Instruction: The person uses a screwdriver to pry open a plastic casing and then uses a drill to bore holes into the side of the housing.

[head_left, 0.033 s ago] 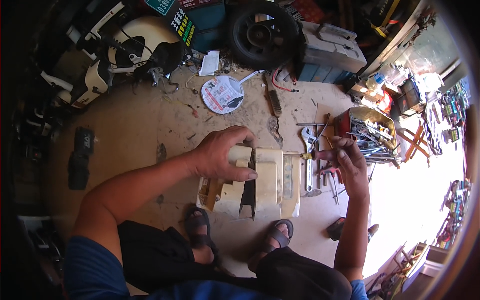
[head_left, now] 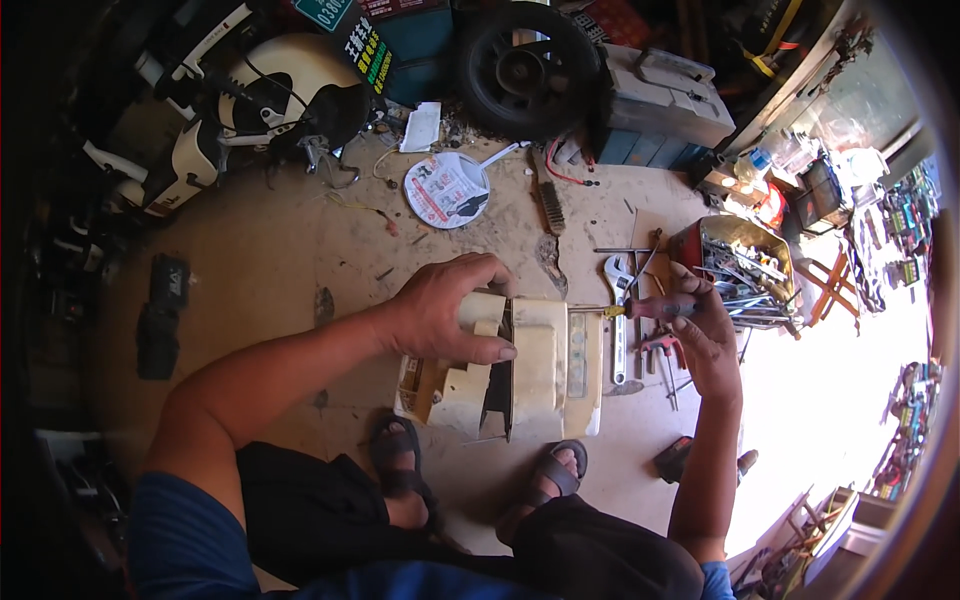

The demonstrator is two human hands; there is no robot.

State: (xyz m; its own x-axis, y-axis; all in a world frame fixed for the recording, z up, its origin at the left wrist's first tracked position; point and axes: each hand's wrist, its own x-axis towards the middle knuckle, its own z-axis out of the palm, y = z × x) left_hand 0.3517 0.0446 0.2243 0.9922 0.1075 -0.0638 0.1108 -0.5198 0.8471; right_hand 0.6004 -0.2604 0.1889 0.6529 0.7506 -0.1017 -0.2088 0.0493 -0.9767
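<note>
A cream plastic housing [head_left: 535, 370], open on its left side with a dark gap across its middle, is held above the floor in front of my sandaled feet. My left hand [head_left: 440, 310] grips its upper left part, thumb pressed on the front. My right hand [head_left: 703, 335] is closed round the reddish handle of a screwdriver [head_left: 655, 309], whose shaft reaches left to the housing's upper right edge; its tip is too small to make out. An adjustable wrench [head_left: 618, 355], red-handled tools [head_left: 661, 345] and several metal rods lie just right of the housing.
A tool box [head_left: 745, 260] full of tools stands at the right, beside a sunlit area. Along the back are a scooter body [head_left: 260, 90], a wheel [head_left: 525, 75], a grey case [head_left: 660, 105], a round sign [head_left: 445, 190] and a brush [head_left: 550, 205]. A dark case [head_left: 160, 315] lies left.
The housing and my right hand with the screwdriver have shifted very slightly to the right. My grip looks the same.
</note>
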